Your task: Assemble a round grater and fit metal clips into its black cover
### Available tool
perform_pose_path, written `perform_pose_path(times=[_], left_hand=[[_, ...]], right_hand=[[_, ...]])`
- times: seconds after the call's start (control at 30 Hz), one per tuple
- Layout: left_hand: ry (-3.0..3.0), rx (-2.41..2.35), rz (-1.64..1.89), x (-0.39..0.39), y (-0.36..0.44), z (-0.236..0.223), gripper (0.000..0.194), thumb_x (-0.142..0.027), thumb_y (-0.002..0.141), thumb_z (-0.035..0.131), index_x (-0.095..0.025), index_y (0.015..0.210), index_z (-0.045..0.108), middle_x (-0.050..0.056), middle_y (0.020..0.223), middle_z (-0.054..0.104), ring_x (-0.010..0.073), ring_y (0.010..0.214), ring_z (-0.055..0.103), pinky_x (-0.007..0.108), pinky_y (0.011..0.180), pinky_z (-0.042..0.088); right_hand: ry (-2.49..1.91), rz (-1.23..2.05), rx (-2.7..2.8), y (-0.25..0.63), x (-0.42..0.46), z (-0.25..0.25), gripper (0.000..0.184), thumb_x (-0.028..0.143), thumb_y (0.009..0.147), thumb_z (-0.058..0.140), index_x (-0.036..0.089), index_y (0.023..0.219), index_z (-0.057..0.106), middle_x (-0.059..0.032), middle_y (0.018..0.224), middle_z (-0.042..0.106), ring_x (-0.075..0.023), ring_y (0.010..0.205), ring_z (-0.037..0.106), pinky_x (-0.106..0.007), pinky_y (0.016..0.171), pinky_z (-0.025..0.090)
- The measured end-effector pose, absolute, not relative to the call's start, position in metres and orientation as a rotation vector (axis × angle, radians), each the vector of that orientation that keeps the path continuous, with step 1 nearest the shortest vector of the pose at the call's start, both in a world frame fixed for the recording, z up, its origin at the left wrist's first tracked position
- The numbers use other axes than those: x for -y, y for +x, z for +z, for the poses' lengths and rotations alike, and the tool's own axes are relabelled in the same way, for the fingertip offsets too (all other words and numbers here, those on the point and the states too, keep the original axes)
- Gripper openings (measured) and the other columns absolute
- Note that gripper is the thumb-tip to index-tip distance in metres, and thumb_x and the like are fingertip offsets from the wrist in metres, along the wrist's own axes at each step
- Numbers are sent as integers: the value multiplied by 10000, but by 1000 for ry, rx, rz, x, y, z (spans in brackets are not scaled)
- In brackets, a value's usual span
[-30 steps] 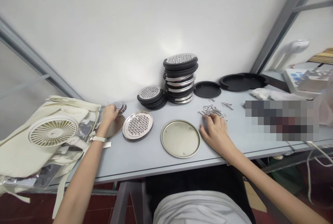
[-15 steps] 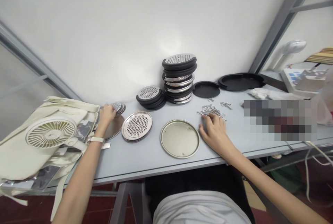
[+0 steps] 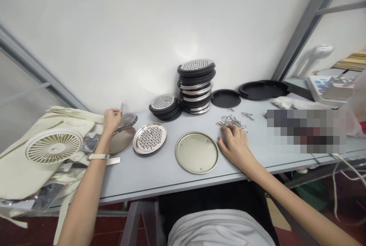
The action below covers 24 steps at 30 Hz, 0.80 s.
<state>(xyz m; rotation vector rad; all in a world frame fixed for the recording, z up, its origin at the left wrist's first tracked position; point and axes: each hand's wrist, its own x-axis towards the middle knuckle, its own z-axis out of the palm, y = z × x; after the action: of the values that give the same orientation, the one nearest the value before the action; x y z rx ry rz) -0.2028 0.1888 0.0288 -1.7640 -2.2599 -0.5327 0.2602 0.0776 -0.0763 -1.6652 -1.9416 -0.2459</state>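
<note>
My left hand [image 3: 112, 119] pinches a small perforated metal disc [image 3: 122, 107], raised and tilted nearly on edge. Just below it, another perforated disc [image 3: 128, 120] lies on the table behind a shallow round metal lid [image 3: 122, 140]. My right hand [image 3: 236, 144] rests palm down, fingers loosely apart, its fingertips at the near side of a pile of small metal clips [image 3: 230, 120]. Left of that hand, a round beige metal lid [image 3: 197, 153] lies face up. Between the hands is a silver round grater plate [image 3: 150, 138] on top of another plate.
Against the wall rises a tall stack of black rings and metal plates [image 3: 197, 86], beside a lower black stack [image 3: 164, 107]. Black round trays [image 3: 225, 98] sit to the right. A cream bag [image 3: 23, 150] with a white fan [image 3: 54, 147] occupies the table's left end.
My left hand has lifted a small perforated disc off the little pile at the left and tilted it up. My right hand stays by the clips. The view has shifted slightly.
</note>
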Motion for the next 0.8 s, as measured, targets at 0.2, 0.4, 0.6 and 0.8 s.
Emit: perform_pose_path(times=[0.2,0.4,0.6,0.8], left_hand=[[-1861,2039,-1081,-165,-147,51,334,-362,861,453,-120,1048,589,111,1081,615,177,908,611,307,863,481],[-2613,1900,-1492,-111,-55,92,377,-442,842,536,-132,1034,629,85,978,677,192,882,622,327,815,500],[-3394,1794,-2039,-75,-4,82,411,-395,803,633,-122,1110,627,111,1005,675,187,879,629,326,814,487],[-3604,2060,-2008,-72,9,44,352,-349,833,611,-120,1099,645,120,997,673,173,900,617,294,827,472]], right_hand=[[-1634,-214,1928,260,-76,-75,327,288,883,406,110,1131,521,-177,1095,465,-322,998,447,-490,863,401],[-1510,-109,1779,257,-70,-58,288,305,898,425,134,1111,516,-185,1171,421,-352,1133,402,-536,941,350],[-1077,299,1828,257,-59,-41,267,266,956,353,195,1199,439,-125,1119,511,-238,1010,551,-421,927,417],[-959,547,1932,262,-54,-45,298,295,984,304,231,1255,408,-100,1153,561,-221,1025,568,-355,886,452]])
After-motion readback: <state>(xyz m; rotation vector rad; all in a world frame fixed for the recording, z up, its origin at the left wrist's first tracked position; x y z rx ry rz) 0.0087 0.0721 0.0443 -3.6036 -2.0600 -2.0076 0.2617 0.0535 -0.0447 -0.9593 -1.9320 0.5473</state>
